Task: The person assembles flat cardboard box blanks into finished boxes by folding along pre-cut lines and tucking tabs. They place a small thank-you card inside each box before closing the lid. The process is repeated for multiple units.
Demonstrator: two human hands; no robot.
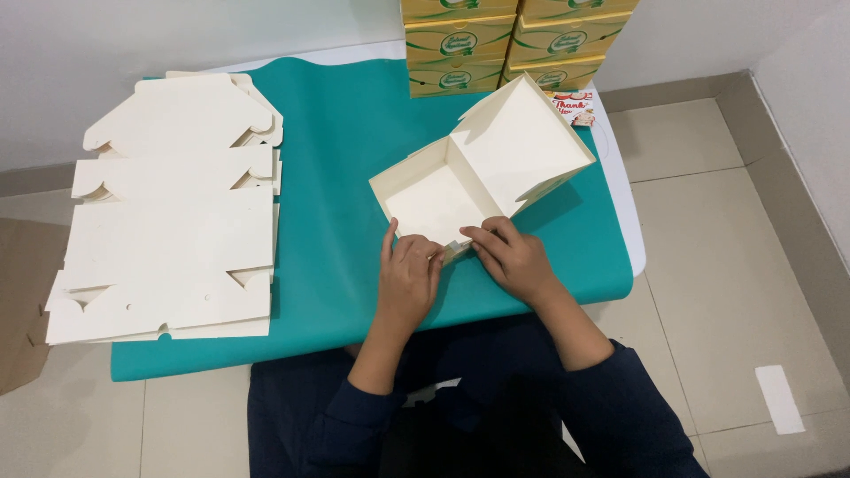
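A cream cardboard box (443, 190) stands half-folded on the teal table cover (336, 177), its lid (522, 142) tilted up and back. My left hand (409, 279) presses the box's near wall at the front corner, fingers curled on the flap. My right hand (513, 257) pinches the same near corner from the right side. Both hands touch the box's front edge, close together.
A stack of flat, unfolded cream box blanks (173, 208) lies on the left of the table. Several finished yellow-and-green boxes (513, 44) are stacked at the back against the wall. A small printed card (574, 106) lies beside them. Tiled floor (726, 265) is on the right.
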